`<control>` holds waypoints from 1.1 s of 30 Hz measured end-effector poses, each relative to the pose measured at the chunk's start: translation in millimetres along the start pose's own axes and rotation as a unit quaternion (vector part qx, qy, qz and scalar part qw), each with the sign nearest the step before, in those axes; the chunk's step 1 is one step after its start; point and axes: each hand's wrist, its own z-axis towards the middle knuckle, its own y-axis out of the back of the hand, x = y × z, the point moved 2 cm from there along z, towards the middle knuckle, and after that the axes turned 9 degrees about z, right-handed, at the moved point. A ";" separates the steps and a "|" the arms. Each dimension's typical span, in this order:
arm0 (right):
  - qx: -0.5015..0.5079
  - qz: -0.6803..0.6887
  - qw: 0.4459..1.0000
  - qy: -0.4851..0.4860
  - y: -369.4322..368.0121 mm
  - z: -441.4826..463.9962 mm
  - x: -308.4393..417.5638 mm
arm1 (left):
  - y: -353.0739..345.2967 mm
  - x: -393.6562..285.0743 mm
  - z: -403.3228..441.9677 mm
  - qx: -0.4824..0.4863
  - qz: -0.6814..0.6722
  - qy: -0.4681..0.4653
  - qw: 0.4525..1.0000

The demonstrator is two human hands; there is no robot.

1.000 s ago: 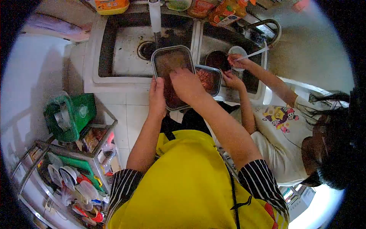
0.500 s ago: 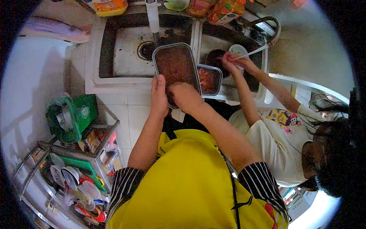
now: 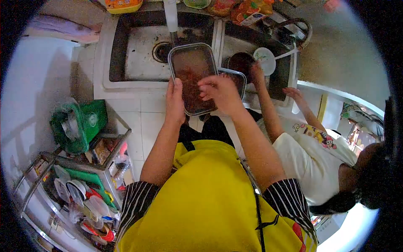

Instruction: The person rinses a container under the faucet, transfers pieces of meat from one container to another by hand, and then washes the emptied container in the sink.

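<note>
The left hand (image 3: pixel 175 101) has the clear rectangular food container (image 3: pixel 191 45) firmly by its left side, thumb up along the rim, and reddish-brown contents show inside! And the right hand (image 3: pixel 222 92) is on the move: half a second ago it was down at the container's near end, now it's up and over to the right side, fingers curled above the contents. Is it pinching anything? Can't tell from here.

Beyond the right hand, a change too: the co-worker's hands, together under the water stream moments ago, have split. One hand (image 3: pixel 257 72) is at the dark bowl (image 3: pixel 239 63), blurred; the other hand (image 3: pixel 295 94) is farther right, by the sink's edge, fingers spread. The white bowl (image 3: pixel 266 63) now shows more fully.

Now the count! Two clear containers: the gripped one, and a second container (image 3: pixel 244 80) just right of it, partly hidden by the right hand. Two round bowls, right of the grip. Two basins in the sink (image 3: pixel 134 91), beyond the grip. Four hands in view.
</note>
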 end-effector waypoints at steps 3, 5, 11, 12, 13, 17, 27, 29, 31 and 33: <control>-0.019 0.112 0.993 -0.021 10.3 -6.7 -3.0 | 5.5 8.1 2.4 0.001 0.011 -0.013 1.000; -0.043 0.142 0.989 0.012 15.9 -16.2 9.0 | 11.3 17.4 12.1 0.015 -0.009 -0.006 1.000; -0.173 0.073 0.978 0.087 47.1 -33.7 16.8 | 15.1 10.1 9.0 0.023 -0.004 -0.024 0.999; -0.177 0.043 0.977 0.114 55.2 -30.5 1.8 | 14.5 9.6 8.2 0.023 -0.009 -0.023 0.999; -0.168 -0.040 0.980 0.096 62.0 -27.2 -11.5 | 14.4 8.5 6.9 0.024 -0.015 -0.023 0.999; -0.148 -0.337 0.921 0.126 65.4 -24.8 -44.3 | 9.4 -0.5 0.3 0.013 -0.008 -0.011 1.000; -0.047 -0.370 0.881 0.292 9.4 -20.0 16.9 | 11.8 10.0 2.4 0.027 0.008 -0.016 0.999; -0.032 -0.414 0.879 0.235 -11.7 -7.7 23.8 | 16.0 19.4 9.5 0.026 0.053 -0.036 0.998; -0.055 -0.519 0.830 0.197 -25.7 4.4 24.8 | 17.1 35.0 17.5 0.009 0.016 -0.020 1.000; -0.083 -0.506 0.833 0.208 -30.7 14.7 13.0 | 6.1 25.9 8.2 0.050 0.018 -0.035 0.998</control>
